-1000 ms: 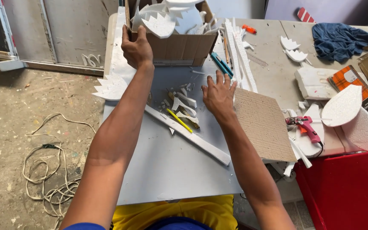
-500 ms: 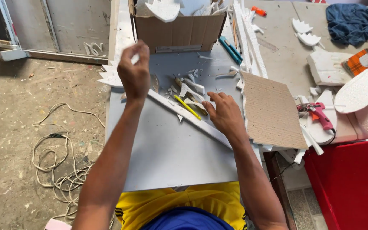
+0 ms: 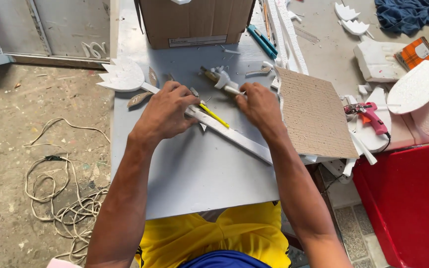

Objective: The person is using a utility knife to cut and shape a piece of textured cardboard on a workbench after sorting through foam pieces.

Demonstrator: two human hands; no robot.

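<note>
My left hand (image 3: pixel 167 111) lies palm down, fingers spread, on a long white foam strip (image 3: pixel 239 141) that runs slantwise across a grey sheet (image 3: pixel 199 183). A yellow pencil (image 3: pixel 214 115) lies beside its fingertips. My right hand (image 3: pixel 256 105) is curled at the near end of a beige-handled tool (image 3: pixel 220 79) that lies among white foam scraps. A leaf-shaped white foam cut-out (image 3: pixel 122 77) juts over the sheet's left edge.
A cardboard box (image 3: pixel 194 22) stands at the far end. A corrugated cardboard sheet (image 3: pixel 314 114) lies to the right, then a pink glue gun (image 3: pixel 368 116), foam shapes (image 3: pixel 415 87) and a red bin (image 3: pixel 408 198). A cable (image 3: pixel 60 198) coils on the floor to the left.
My left hand came down from the box and the air onto the foam strip. My right hand moved forward to the tool. The loose scraps have been swept further back.
</note>
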